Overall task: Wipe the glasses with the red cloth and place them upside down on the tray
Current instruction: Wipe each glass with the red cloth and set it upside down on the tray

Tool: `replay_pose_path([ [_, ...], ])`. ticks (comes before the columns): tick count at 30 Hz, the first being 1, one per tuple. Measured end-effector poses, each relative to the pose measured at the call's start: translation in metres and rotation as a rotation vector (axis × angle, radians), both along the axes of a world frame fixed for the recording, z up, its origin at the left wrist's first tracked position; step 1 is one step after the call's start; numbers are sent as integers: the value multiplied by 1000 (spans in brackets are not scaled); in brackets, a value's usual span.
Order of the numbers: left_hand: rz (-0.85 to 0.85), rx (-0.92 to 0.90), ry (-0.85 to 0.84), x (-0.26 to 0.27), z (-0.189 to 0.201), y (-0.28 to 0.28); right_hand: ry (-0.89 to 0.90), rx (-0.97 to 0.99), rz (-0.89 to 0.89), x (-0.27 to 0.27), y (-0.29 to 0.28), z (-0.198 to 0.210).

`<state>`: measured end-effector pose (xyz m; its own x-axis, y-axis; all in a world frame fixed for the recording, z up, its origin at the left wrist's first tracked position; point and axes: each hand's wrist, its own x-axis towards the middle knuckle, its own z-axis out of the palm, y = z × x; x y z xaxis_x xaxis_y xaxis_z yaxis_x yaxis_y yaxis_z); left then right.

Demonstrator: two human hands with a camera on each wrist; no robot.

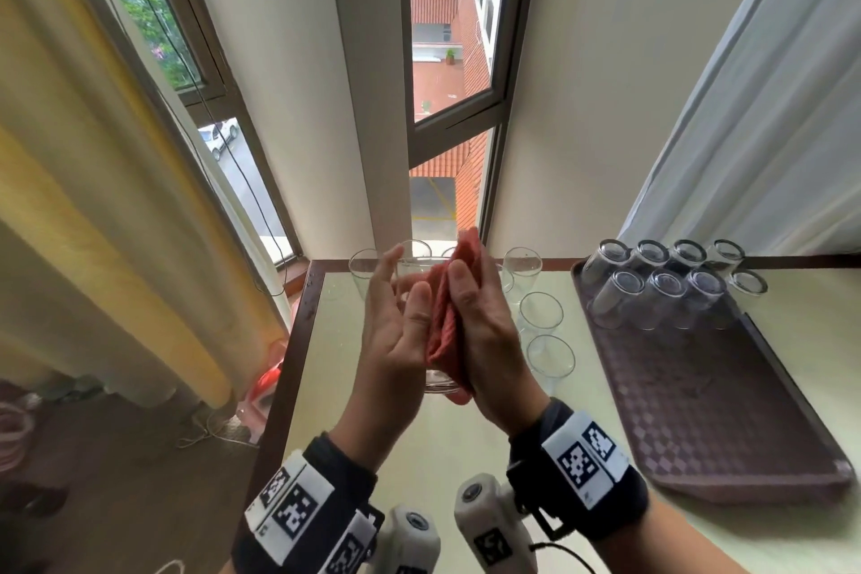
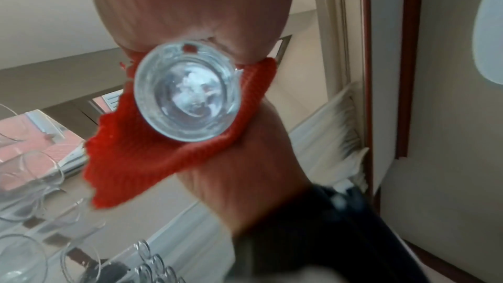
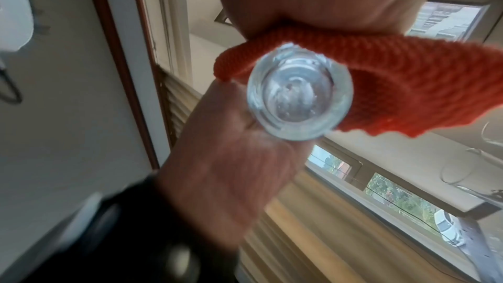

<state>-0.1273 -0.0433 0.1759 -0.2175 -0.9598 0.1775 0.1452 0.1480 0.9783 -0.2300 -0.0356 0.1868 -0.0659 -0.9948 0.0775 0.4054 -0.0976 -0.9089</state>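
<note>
Head view: clear drinking glass (image 1: 435, 380) held above the pale table (image 1: 419, 447) between left hand (image 1: 396, 340), fingers spread, and right hand (image 1: 484, 340) pressing the red knitted cloth (image 1: 449, 322) against it — eight upturned glasses (image 1: 671, 282) on the brown checked tray (image 1: 727, 424).
Left wrist: glass base out, cloth behind.
Right wrist: same — glass between both palms.

Clear glass (image 1: 435, 380) (red cloth (image 1: 447, 322) around)

Upturned glasses (image 1: 661, 282) on tray (image 1: 727, 410) far end; upright glasses (image 1: 543, 326) left of tray.
</note>
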Motion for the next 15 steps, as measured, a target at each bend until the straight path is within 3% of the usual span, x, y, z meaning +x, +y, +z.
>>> replay_pose_path([
  [6, 122, 44, -38, 2, -8, -1, 21, -12, 21, 3, 1, -1],
  [11, 55, 56, -66, 9, -12, -9, 72, 8, 41, 5, 3, -7],
  [15, 15, -24, -201, 6, -13, -4, -62, 52, 28, -1, -8, 1],
])
